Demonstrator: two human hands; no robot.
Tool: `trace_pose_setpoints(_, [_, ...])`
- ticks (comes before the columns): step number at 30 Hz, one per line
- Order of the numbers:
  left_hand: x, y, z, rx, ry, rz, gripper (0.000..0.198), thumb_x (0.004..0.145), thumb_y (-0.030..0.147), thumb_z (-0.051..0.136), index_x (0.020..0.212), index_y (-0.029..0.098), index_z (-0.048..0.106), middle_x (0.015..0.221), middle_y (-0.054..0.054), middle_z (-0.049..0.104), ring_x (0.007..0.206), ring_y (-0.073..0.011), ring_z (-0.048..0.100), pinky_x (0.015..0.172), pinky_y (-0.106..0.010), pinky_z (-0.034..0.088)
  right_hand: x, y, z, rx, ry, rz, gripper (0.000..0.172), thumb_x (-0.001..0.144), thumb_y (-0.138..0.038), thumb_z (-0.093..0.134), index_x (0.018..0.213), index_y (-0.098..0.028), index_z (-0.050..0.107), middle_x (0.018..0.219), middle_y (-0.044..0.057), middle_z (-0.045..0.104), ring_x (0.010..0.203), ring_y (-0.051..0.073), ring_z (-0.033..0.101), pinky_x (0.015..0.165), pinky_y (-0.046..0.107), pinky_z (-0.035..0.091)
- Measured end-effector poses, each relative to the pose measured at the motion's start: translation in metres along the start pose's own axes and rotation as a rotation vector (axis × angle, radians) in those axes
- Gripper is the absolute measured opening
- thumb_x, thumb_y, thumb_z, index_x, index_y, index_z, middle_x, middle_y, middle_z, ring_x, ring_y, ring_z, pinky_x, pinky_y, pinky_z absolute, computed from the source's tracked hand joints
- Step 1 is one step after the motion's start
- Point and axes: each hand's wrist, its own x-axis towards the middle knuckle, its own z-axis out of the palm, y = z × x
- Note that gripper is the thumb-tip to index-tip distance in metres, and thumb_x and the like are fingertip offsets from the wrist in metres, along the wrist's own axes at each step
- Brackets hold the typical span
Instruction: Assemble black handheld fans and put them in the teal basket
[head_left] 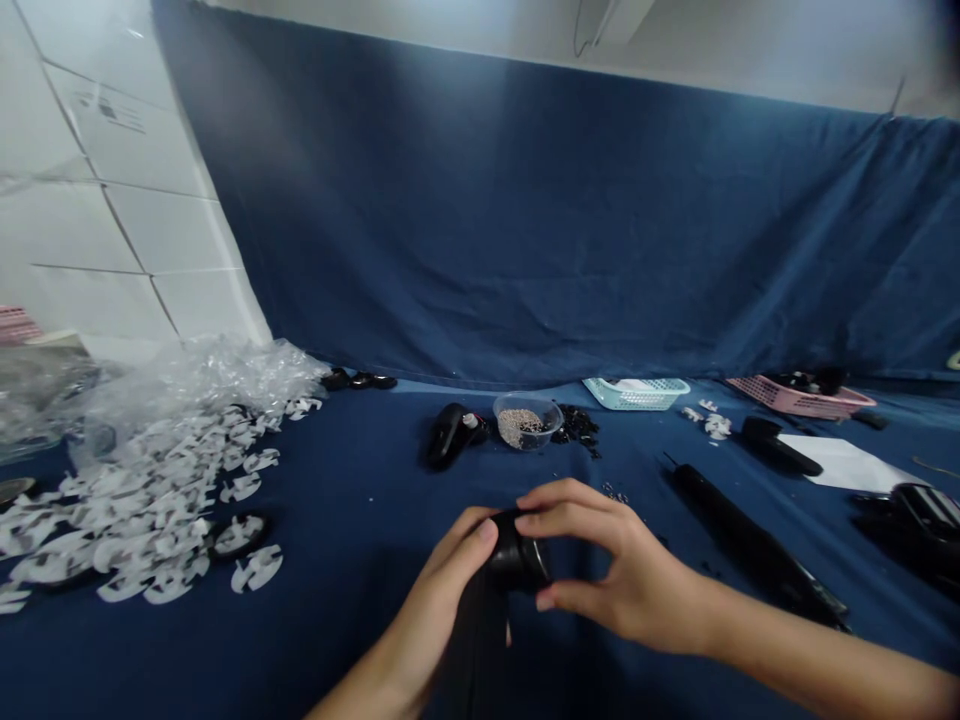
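Both my hands hold a black, glossy, barrel-shaped plastic part [512, 555] in front of me, above the blue cloth. A dark length hangs below it, perhaps a handle; its kind is not clear. My left hand [450, 575] wraps the left side, thumb on top. My right hand [607, 560] grips the right end between fingertips and thumb. Beyond them lies a black housing [448, 436] with a small white piece at its right end. Beside it stands a clear plastic bowl [551, 418] with small metal screws, next to a pile of small black pieces [577, 428].
White plastic pieces [150, 510] and clear bags [202, 385] cover the left. At right lie a black electric screwdriver [750, 535], white paper [855, 463] and black parts [911, 525]. A teal basket [637, 397] and pink basket [802, 398] stand near the blue curtain [525, 220].
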Motion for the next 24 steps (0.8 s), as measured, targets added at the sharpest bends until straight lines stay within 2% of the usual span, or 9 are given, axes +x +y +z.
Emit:
trace_pose_setpoints(5, [0.021, -0.004, -0.019, 0.005, -0.297, -0.476, 0.091, 0.083, 0.076, 0.006, 0.06, 0.01, 0.065, 0.038, -0.009, 0.055, 0.024, -0.0144, 0.045, 0.026, -0.024, 0.03, 0.005, -0.005, -0.018, -0.432, -0.322, -0.519, 0.031, 0.091, -0.008, 0.053, 0.121, -0.011, 0.061, 0.123, 0.015, 0.061, 0.124, 0.022, 0.047, 0.104, 0.037, 0.043])
trace_pose_setpoints(10, [0.025, -0.005, -0.027, 0.033, -0.46, -0.581, 0.091, 0.088, 0.068, 0.006, 0.064, 0.006, 0.069, 0.04, -0.013, 0.057, 0.028, -0.0215, 0.053, 0.028, -0.029, 0.038, 0.008, -0.013, -0.023, -0.577, -0.465, -0.675, 0.032, 0.098, -0.018, 0.042, 0.12, -0.01, 0.063, 0.126, 0.014, 0.062, 0.122, 0.027, 0.047, 0.101, 0.038, 0.047])
trace_pose_setpoints(12, [0.017, -0.006, -0.021, 0.032, -0.394, -0.493, 0.086, 0.089, 0.068, 0.013, 0.069, 0.006, 0.069, 0.041, -0.01, 0.057, 0.029, -0.0182, 0.051, 0.029, -0.025, 0.036, 0.005, -0.009, -0.017, -0.484, -0.367, -0.52, 0.03, 0.09, -0.027, 0.061, 0.117, -0.014, 0.065, 0.118, 0.013, 0.066, 0.109, 0.025, 0.058, 0.092, 0.035, 0.052])
trace_pose_setpoints(14, [0.008, -0.006, -0.011, 0.003, -0.257, -0.302, 0.068, 0.089, 0.067, 0.03, 0.09, 0.012, 0.069, 0.053, -0.004, 0.062, 0.039, -0.0131, 0.053, 0.037, -0.021, 0.038, 0.003, -0.002, -0.005, -0.306, -0.136, -0.202, 0.041, 0.079, -0.038, 0.074, 0.114, -0.016, 0.066, 0.102, 0.011, 0.069, 0.09, 0.022, 0.065, 0.08, 0.032, 0.056])
trace_pose_setpoints(16, [0.001, -0.006, -0.003, 0.042, -0.1, 0.001, 0.044, 0.086, 0.06, 0.052, 0.111, 0.025, 0.061, 0.08, 0.001, 0.069, 0.061, -0.0122, 0.062, 0.054, -0.019, 0.046, 0.001, 0.004, 0.008, -0.156, 0.052, 0.087, 0.039, 0.087, -0.048, 0.062, 0.11, -0.016, 0.065, 0.083, 0.007, 0.068, 0.07, 0.016, 0.066, 0.063, 0.027, 0.058])
trace_pose_setpoints(18, [-0.001, -0.006, 0.0, 0.134, 0.019, 0.241, 0.041, 0.085, 0.052, 0.061, 0.119, 0.029, 0.056, 0.105, 0.0, 0.068, 0.087, -0.0175, 0.064, 0.07, -0.024, 0.049, 0.002, 0.006, 0.019, -0.124, 0.126, 0.204, 0.04, 0.099, -0.046, 0.038, 0.119, -0.018, 0.058, 0.09, 0.007, 0.069, 0.073, 0.015, 0.068, 0.06, 0.025, 0.058])
trace_pose_setpoints(21, [0.002, -0.004, -0.004, 0.204, 0.119, 0.328, 0.038, 0.088, 0.05, 0.056, 0.119, 0.028, 0.055, 0.118, -0.003, 0.064, 0.101, -0.0236, 0.06, 0.076, -0.029, 0.048, 0.003, 0.004, 0.021, 0.005, 0.097, 0.335, 0.052, 0.095, -0.054, 0.044, 0.137, -0.024, 0.044, 0.125, 0.009, 0.062, 0.108, 0.018, 0.063, 0.084, 0.03, 0.057])
trace_pose_setpoints(22, [0.004, -0.003, -0.007, 0.204, 0.142, 0.326, 0.037, 0.089, 0.05, 0.055, 0.12, 0.029, 0.054, 0.119, -0.003, 0.063, 0.102, -0.0238, 0.06, 0.077, -0.03, 0.048, 0.002, 0.003, 0.019, 0.069, 0.03, 0.41, 0.055, 0.093, -0.059, 0.043, 0.133, -0.021, 0.05, 0.119, 0.01, 0.066, 0.103, 0.019, 0.066, 0.082, 0.031, 0.058])
trace_pose_setpoints(24, [0.006, 0.0, -0.012, 0.209, 0.188, 0.343, 0.039, 0.09, 0.051, 0.053, 0.122, 0.03, 0.051, 0.122, -0.003, 0.061, 0.103, -0.0243, 0.059, 0.078, -0.031, 0.047, 0.003, 0.003, 0.01, 0.138, -0.177, 0.542, 0.067, 0.094, -0.064, 0.026, 0.1, -0.013, 0.07, 0.074, 0.009, 0.073, 0.058, 0.019, 0.07, 0.055, 0.032, 0.059])
